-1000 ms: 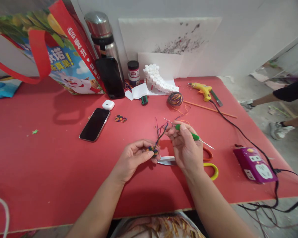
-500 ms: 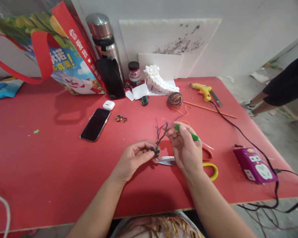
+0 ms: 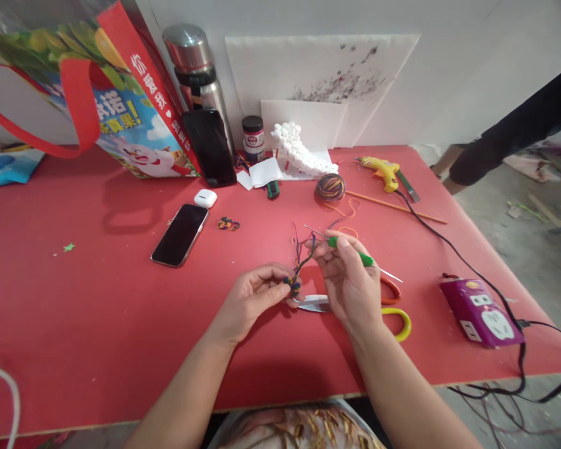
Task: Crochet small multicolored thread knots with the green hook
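Between thumb and fingers, my left hand (image 3: pixel 262 296) pinches a small dark multicoloured crocheted piece (image 3: pixel 292 285). A twisted strand (image 3: pixel 307 260) rises from it to the fingertips of my right hand (image 3: pixel 353 277). That hand holds a thin metal crochet hook with a green grip (image 3: pixel 366 259), its tip pointing up and left. Under my right hand lie scissors (image 3: pixel 314 304) with one orange and one yellow handle loop. Behind the hands sits a multicoloured yarn ball (image 3: pixel 330 187) with loose thread trailing from it. Another small crocheted piece (image 3: pixel 228 224) lies on the red table (image 3: pixel 135 324).
Left of the hands are a phone (image 3: pixel 180 236) and a white earbud case (image 3: pixel 206 198). A yellow glue gun (image 3: pixel 381 171), an orange stick (image 3: pixel 397 207) and a purple power block (image 3: pixel 481 312) with cables are right. Bag, flask and jar stand behind. A person's leg (image 3: pixel 509 134) shows beyond the table.
The person's leg at the right has shifted position. The strand between my hands bends a little more, and the hook tip has moved slightly left. My left hand has hardly moved.
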`<state>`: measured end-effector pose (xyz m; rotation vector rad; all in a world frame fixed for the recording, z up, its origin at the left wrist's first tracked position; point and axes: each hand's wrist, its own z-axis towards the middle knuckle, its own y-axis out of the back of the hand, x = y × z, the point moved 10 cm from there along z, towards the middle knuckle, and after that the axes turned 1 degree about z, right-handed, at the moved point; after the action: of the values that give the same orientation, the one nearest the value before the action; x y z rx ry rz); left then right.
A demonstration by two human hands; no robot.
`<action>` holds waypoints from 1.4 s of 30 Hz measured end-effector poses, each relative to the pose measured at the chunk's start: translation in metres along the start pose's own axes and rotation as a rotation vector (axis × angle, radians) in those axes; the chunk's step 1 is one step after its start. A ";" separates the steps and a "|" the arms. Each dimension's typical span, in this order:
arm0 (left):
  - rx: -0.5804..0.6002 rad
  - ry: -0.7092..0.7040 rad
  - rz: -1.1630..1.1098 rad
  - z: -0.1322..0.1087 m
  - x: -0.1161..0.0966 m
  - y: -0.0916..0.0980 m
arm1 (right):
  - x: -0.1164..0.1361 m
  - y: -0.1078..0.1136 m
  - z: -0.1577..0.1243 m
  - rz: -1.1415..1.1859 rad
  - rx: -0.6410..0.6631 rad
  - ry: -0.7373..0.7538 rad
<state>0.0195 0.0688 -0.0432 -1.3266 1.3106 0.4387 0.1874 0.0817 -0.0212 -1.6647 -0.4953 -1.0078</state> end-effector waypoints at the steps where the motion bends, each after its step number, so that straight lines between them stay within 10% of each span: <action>1: -0.004 -0.001 -0.003 0.000 0.000 0.001 | 0.000 0.000 0.000 0.000 0.002 -0.002; 14: -0.035 -0.164 0.177 -0.003 -0.046 -0.010 | -0.002 -0.011 -0.010 -0.056 0.111 -0.011; 42: -0.004 -0.398 0.256 -0.001 -0.054 -0.009 | -0.010 -0.005 -0.014 -0.313 0.207 0.046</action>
<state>0.0102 0.0878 0.0074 -1.0104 1.1430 0.8376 0.1729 0.0716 -0.0253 -1.4030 -0.8201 -1.1752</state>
